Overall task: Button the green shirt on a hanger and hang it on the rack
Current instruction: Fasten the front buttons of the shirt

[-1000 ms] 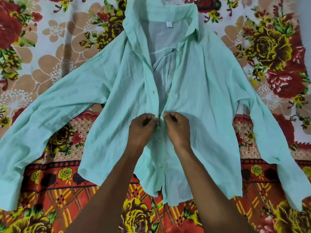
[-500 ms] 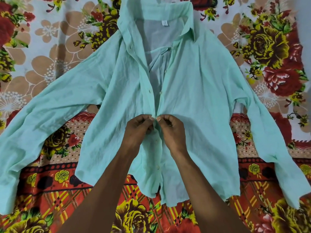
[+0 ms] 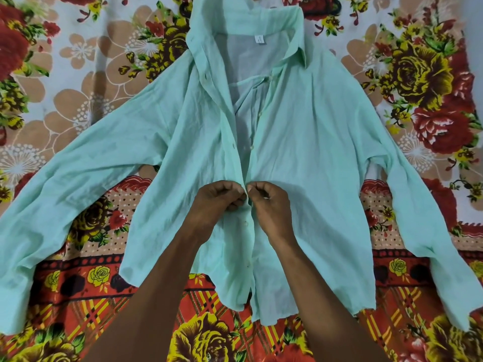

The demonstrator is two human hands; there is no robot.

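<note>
Head view. A light green shirt (image 3: 308, 163) lies front-up on a floral bedsheet (image 3: 78, 82), sleeves spread to either side and collar (image 3: 251, 24) at the far end. The front placket (image 3: 247, 231) is the landmark. Below the hands its two edges lie closed, with small white buttons (image 3: 245, 222) showing along it; above the hands the edges part in a narrow V up to the collar, where more buttons and a white neck label (image 3: 259, 39) show. The left hand (image 3: 218, 198) sits just left of the placket, its grip pinching the left front edge between thumb and fingertips. The right hand (image 3: 269, 202) sits just right of the placket, its grip pinching the right front edge. The two thumbs nearly touch over the placket at mid-chest height. Both forearms cross the hem (image 3: 261, 317) from the near side.
</note>
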